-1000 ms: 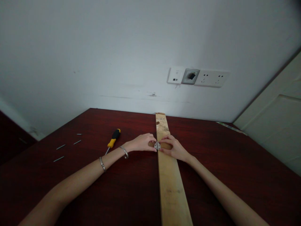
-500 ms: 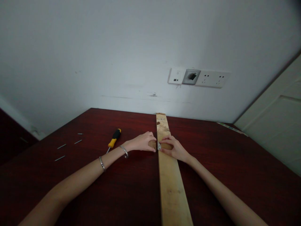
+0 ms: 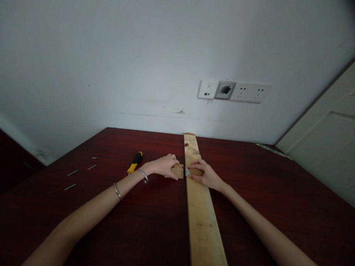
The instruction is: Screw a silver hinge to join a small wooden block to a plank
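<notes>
A long pale wooden plank (image 3: 203,221) lies lengthwise on the dark red table, its far end near the wall. My right hand (image 3: 208,176) rests over the plank, thumb and fingers pinching a small metal bracket (image 3: 187,171) at the plank's left edge. Just left of there, a short wooden block (image 3: 179,171) sits on the table with a narrow gap to the plank. My left hand (image 3: 164,166) has its thumb and fingers around the block's near and far sides; the palm hides the block's left part.
A yellow-and-black screwdriver (image 3: 135,162) lies behind my left wrist, its shaft mostly hidden. Several screws or nails (image 3: 72,172) are scattered at the left of the table (image 3: 133,221). Behind stands a white wall with socket plates (image 3: 251,92); a pale door panel (image 3: 327,140) is at right.
My left hand has shifted a little to the left along the wooden block, so more of the block shows. My right hand and the bracket have stayed in place.
</notes>
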`<move>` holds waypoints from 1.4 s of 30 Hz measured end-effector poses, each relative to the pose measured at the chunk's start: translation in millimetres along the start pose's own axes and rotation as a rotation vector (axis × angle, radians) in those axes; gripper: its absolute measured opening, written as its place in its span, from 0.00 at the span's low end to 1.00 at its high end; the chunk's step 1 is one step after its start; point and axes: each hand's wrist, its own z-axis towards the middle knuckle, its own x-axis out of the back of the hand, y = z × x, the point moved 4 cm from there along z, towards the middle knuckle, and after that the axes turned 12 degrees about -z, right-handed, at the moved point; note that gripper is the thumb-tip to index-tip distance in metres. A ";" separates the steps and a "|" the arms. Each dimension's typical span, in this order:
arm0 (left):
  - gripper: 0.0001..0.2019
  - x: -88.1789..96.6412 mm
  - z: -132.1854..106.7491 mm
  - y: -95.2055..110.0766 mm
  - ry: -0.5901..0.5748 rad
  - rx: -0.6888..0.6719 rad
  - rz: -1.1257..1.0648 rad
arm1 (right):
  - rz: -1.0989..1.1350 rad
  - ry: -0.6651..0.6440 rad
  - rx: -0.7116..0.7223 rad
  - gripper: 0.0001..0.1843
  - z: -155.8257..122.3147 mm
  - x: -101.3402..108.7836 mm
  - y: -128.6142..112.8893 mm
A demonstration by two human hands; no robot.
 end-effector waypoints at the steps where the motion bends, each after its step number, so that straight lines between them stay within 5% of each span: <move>1: 0.30 0.2 -0.2 0.4 -0.006 0.004 0.002 | 0.000 0.000 0.000 0.14 0.0 -0.3 0.2; 14: 0.33 -1.2 -1.1 1.2 -0.026 0.017 0.024 | 0.005 0.007 0.003 0.15 -0.2 -1.1 1.7; 19: 0.38 -2.9 1.4 6.5 0.080 -0.004 0.033 | 0.002 0.006 -0.001 0.15 -0.4 -0.8 0.1; 25: 0.27 -10.5 4.3 17.3 0.120 -0.035 0.011 | 0.005 0.016 -0.013 0.15 -0.4 -0.7 -0.5; 42: 0.16 -15.4 8.6 17.5 0.223 -0.045 -0.159 | -0.002 0.018 -0.009 0.14 -0.9 -0.6 -2.6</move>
